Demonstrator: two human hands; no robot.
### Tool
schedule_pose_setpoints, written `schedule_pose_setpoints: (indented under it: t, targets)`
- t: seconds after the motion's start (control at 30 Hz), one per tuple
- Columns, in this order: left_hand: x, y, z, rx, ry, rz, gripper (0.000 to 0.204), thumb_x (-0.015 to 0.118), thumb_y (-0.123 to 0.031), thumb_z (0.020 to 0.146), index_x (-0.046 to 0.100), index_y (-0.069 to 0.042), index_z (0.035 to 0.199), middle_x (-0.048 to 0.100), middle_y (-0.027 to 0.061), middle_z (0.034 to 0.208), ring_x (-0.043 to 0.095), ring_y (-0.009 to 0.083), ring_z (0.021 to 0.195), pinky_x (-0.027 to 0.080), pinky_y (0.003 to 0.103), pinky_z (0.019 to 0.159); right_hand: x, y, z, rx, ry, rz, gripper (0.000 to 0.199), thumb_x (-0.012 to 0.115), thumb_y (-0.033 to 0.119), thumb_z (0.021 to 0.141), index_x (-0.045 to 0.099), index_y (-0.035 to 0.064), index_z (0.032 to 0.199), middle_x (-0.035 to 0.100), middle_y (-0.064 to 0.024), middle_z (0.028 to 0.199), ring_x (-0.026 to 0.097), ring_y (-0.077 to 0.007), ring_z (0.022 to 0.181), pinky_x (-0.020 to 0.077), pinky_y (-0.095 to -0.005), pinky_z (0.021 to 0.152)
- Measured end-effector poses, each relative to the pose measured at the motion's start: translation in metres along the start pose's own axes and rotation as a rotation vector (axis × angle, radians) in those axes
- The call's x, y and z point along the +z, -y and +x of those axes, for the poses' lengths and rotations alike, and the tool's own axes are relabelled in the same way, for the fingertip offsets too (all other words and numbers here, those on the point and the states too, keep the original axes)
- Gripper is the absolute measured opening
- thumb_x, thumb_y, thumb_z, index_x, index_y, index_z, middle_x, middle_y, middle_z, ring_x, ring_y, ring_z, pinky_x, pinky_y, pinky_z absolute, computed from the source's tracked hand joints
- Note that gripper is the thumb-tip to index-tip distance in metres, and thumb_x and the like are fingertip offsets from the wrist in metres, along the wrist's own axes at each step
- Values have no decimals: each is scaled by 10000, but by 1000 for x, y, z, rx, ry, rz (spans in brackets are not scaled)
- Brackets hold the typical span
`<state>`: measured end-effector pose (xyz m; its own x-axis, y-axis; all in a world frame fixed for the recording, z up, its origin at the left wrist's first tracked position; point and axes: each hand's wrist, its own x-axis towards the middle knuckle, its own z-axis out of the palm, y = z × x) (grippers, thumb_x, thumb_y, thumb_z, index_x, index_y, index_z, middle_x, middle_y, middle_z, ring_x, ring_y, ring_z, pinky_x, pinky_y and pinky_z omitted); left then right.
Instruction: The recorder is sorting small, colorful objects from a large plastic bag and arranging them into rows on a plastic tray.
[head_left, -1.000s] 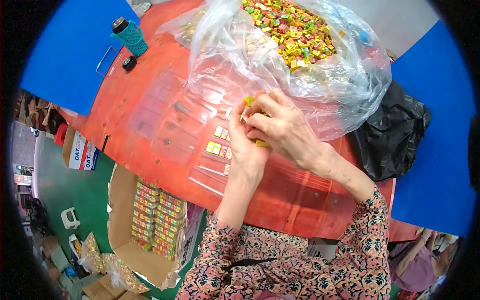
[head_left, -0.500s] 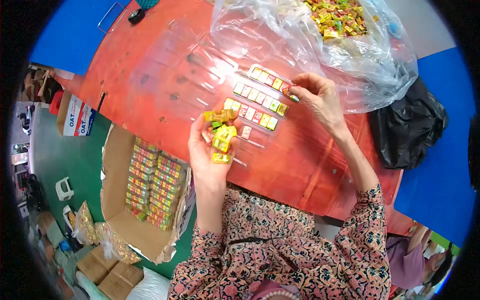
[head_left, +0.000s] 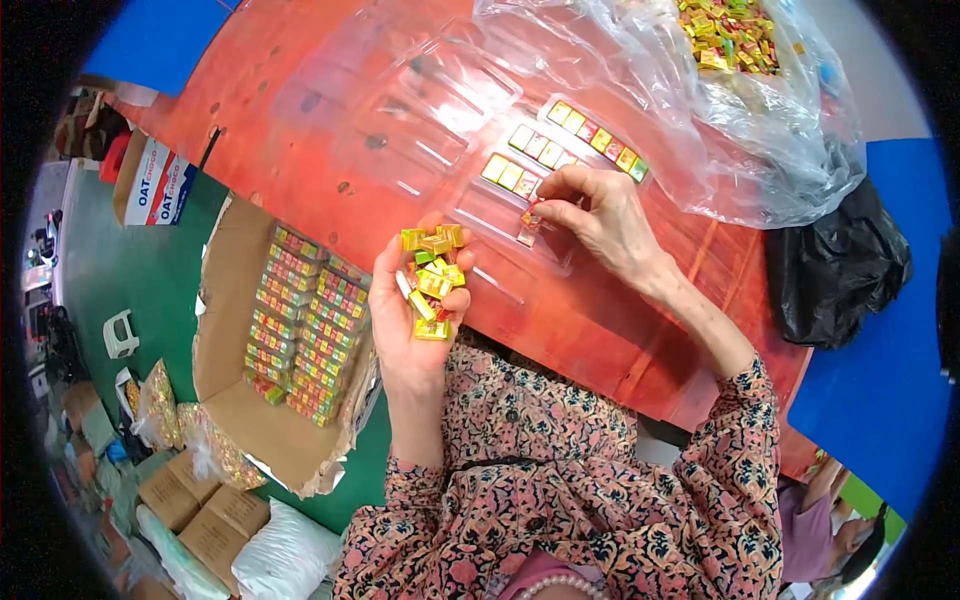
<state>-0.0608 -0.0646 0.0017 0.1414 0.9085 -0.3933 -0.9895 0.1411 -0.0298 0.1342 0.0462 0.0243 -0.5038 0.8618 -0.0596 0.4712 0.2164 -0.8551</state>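
Observation:
My left hand (head_left: 402, 335) is cupped palm up around several small wrapped candies (head_left: 434, 283), mostly yellow. To its right, a clear plastic tray (head_left: 462, 222) with long slots lies on the red table. Three of its slots hold rows of candies, and the farthest row (head_left: 598, 139) shows yellow, red and green wrappers. My right hand (head_left: 612, 225) reaches over the tray, thumb and forefinger closed on a small red candy (head_left: 532, 215) at the nearest slot. A pale candy (head_left: 526, 239) lies in that slot. The right fingers cover part of the middle rows.
A clear plastic bag (head_left: 700, 160) with loose candies stands at the far right, beside a black bag (head_left: 840, 265). Left of me, below the red table (head_left: 640, 340), an open carton (head_left: 225, 330) holds packed candy trays. Another person (head_left: 815, 525) is at lower right.
My right hand has moved from the right end of the farthest row to the nearest slot. The view has shifted a little, and a red candy is now in the right fingers.

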Motion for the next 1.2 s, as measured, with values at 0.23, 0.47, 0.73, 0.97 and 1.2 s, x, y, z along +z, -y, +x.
schedule_pose_setpoints:
  t: [0.23, 0.47, 0.73, 0.97, 1.2]
  targets:
    - [-7, 2, -1, -34, 1, -59, 400, 447, -289, 905, 470, -26, 1206, 530, 215, 1119, 571, 287, 916, 470, 292, 498, 21, -7, 4, -48, 32, 4, 64, 595, 32, 791, 611, -31, 793, 642, -78, 685, 605, -110, 614, 484, -244, 564]
    - [-8, 1, -2, -32, -10, -70, 398, 449, -293, 904, 479, -26, 1198, 535, 209, 1111, 570, 278, 906, 465, 288, 501, 30, -20, 4, -184, -36, -162, 55, 643, 42, 749, 616, -6, 756, 585, -78, 712, 575, -169, 608, 470, -285, 559]
    - [-6, 4, 3, -48, 7, -85, 409, 431, -299, 909, 471, -24, 1209, 534, 226, 1129, 587, 288, 900, 500, 308, 527, 26, -22, -4, -309, -121, -317, 90, 669, 66, 716, 601, 10, 736, 533, -97, 703, 533, -237, 677, 415, -350, 590]
    - [-2, 13, 9, -99, 73, -119, 428, 405, -311, 909, 482, 6, 1186, 513, 246, 1168, 567, 356, 1008, 579, 420, 603, 27, -9, -3, -345, -170, -264, 83, 655, 39, 728, 609, -3, 783, 561, -97, 729, 557, -221, 679, 428, -317, 586]
    - [-4, 24, 16, -117, 57, -38, 456, 376, -325, 911, 489, 33, 1169, 553, 224, 1101, 577, 374, 974, 584, 418, 574, 21, 18, -4, -414, -157, -102, 106, 641, 24, 735, 614, -19, 828, 579, -103, 748, 567, -198, 703, 436, -292, 603]
